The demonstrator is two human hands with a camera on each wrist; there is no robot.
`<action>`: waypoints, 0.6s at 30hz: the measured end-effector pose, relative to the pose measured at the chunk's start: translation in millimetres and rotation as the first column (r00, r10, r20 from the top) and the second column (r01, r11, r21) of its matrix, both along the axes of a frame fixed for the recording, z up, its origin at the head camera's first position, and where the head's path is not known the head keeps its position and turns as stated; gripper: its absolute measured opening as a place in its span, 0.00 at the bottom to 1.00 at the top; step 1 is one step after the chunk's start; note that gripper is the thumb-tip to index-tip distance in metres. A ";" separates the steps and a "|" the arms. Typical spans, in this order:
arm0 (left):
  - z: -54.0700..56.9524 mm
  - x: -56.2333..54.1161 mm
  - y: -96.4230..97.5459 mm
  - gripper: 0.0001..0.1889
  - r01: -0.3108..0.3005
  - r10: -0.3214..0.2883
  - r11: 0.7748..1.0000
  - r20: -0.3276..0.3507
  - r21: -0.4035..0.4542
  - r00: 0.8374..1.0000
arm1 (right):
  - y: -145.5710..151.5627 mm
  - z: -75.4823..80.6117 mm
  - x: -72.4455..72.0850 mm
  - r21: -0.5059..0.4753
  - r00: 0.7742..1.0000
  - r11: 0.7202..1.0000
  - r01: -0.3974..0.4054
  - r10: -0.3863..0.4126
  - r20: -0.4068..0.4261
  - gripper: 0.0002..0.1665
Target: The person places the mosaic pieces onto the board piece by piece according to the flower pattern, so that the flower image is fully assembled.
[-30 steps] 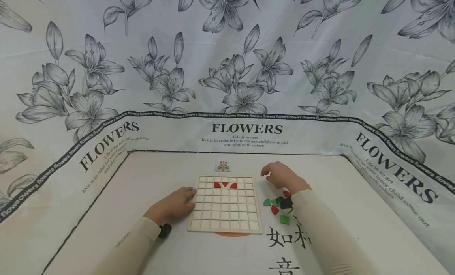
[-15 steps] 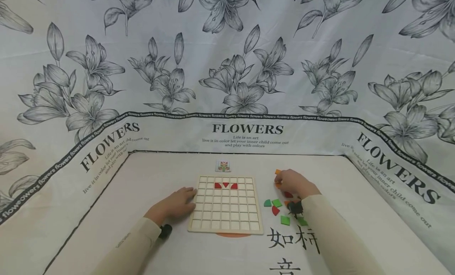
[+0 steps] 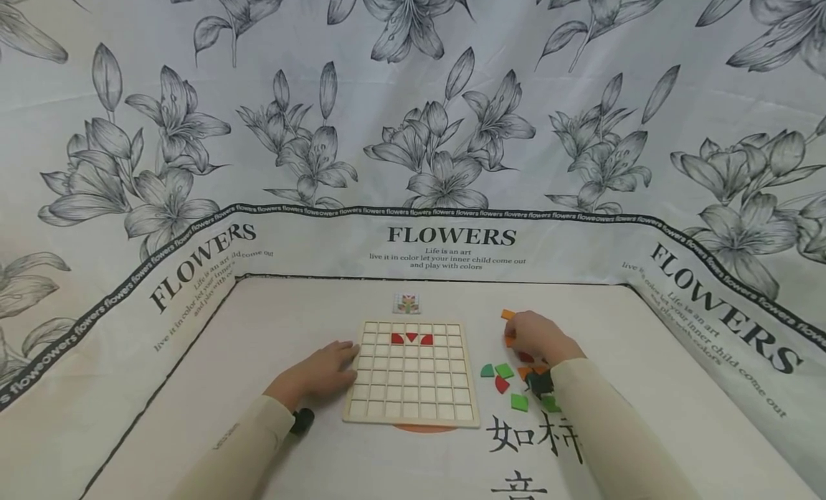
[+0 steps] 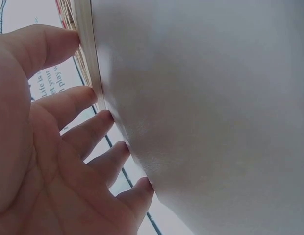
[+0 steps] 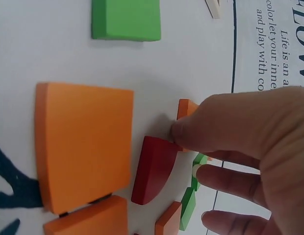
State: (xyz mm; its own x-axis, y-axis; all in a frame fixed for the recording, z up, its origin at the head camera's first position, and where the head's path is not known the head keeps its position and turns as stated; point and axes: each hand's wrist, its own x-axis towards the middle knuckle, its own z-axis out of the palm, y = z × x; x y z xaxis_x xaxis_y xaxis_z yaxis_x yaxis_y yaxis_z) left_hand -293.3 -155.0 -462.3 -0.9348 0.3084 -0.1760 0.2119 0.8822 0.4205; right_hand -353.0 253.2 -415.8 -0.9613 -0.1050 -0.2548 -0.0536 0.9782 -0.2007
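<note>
A wooden grid board (image 3: 413, 385) lies mid-table, with several red blocks (image 3: 411, 338) in one of its upper rows. My left hand (image 3: 320, 374) rests at the board's left side; in the left wrist view its thumb and fingertips (image 4: 68, 41) touch the edge, fingers spread. Right of the board, my right hand (image 3: 540, 336) is down among the loose blocks. The right wrist view has its thumb against a small orange block (image 5: 184, 108), pinching it; the index finger is mostly hidden behind. A dark red quarter-round block (image 5: 154, 169) lies beside the thumb tip.
A small pattern card (image 3: 407, 303) lies behind the board. Green blocks (image 3: 519, 402), a teal one (image 3: 487, 371) and a red one (image 3: 501, 384) lie right of the board. An orange round shape (image 3: 426, 429) shows under its front edge. Printed cloth walls (image 3: 452, 256) enclose the table.
My right hand has moved right and slightly toward me, from beside the board's back corner to the orange block, and has pinched it. My left hand stays at the board's edge.
</note>
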 end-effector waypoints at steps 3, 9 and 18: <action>0.6 0.0 0.4 0.31 -0.002 0.002 1.000 0.004 -0.001 1.000 | 0.8 -2.0 -2.1 -0.005 1.000 1.000 0.007 -0.007 0.000 0.15; 2.1 -0.9 1.8 0.31 -0.005 0.005 1.000 0.014 -0.003 1.000 | -5.5 -4.1 -4.9 -0.020 0.997 0.998 -0.058 0.056 -0.061 0.15; 2.0 -2.6 1.6 0.32 -0.019 0.019 1.000 0.025 -0.020 1.000 | -31.5 9.7 3.1 -0.063 0.986 0.992 -0.111 0.103 -0.128 0.17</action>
State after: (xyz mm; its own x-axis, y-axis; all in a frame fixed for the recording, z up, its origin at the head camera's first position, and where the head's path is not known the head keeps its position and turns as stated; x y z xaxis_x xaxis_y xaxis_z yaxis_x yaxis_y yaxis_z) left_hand -295.9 -153.4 -460.3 -0.9358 0.2867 -0.2051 0.1846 0.8942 0.4077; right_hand -349.9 221.7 -406.1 -0.9673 -0.2223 -0.1224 -0.1861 0.9493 -0.2533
